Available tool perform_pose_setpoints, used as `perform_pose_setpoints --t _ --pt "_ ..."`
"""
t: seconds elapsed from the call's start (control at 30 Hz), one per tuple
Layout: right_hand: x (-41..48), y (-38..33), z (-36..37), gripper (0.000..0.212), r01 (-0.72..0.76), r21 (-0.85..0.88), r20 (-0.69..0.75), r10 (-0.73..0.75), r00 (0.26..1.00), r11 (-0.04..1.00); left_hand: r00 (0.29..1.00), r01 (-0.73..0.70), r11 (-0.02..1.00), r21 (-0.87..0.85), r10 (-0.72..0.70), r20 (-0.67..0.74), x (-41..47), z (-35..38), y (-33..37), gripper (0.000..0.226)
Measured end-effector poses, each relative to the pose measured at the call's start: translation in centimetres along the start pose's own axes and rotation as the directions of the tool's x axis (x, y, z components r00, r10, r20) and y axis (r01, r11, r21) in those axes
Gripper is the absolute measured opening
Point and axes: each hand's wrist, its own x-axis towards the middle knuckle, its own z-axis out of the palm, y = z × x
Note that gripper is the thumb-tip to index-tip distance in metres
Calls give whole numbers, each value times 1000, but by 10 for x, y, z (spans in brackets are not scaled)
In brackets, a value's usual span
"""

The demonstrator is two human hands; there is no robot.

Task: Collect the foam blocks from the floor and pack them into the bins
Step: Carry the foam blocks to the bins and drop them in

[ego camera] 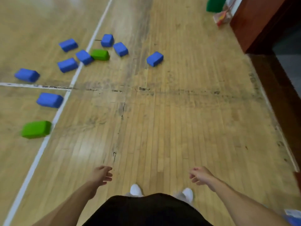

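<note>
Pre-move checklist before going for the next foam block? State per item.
1. Left hand free: ok, holds nothing.
2. Right hand free: ok, holds nothing.
3. Target in sight: ok, nearest green block lies front-left beside the white line.
4. Target in grasp: not ok, neither hand touches any block.
5. Bin located: cannot tell; green object at the top edge is cropped.

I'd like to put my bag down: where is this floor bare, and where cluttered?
Bare: the wide floor between the white line and the dark wooden edge, from the white shoes up to the lone blue block. Crowded: upper left, where blue blocks and green blocks lie along that line.
</note>
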Motion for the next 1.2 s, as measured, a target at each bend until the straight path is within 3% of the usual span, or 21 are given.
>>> perform_pose_setpoints --t 0.23,0.47,0.73,0.97,1.2 --pt "30 -163 57 12 173 -190 73 -162 984 966 994 79 982 -169 -91 -67 43 -102 -15 22" --pt "91 -294 84 11 228 -239 154 -195 969 944 992 74 979 -190 -92 -86 122 -140 56 22" --pt "183 -434 49 16 146 -219 195 -103 975 965 988 109 992 -64 -115 -99 237 -188 210 22" --pt "242 -574 -23 14 197 -115 26 -196 980 974 991 -61 998 0 61 -122 333 -213 387 20" --pt "322 -672 -67 13 118 -179 3 -119 993 977 999 -16 998 57 18 -29 438 -229 489 21"
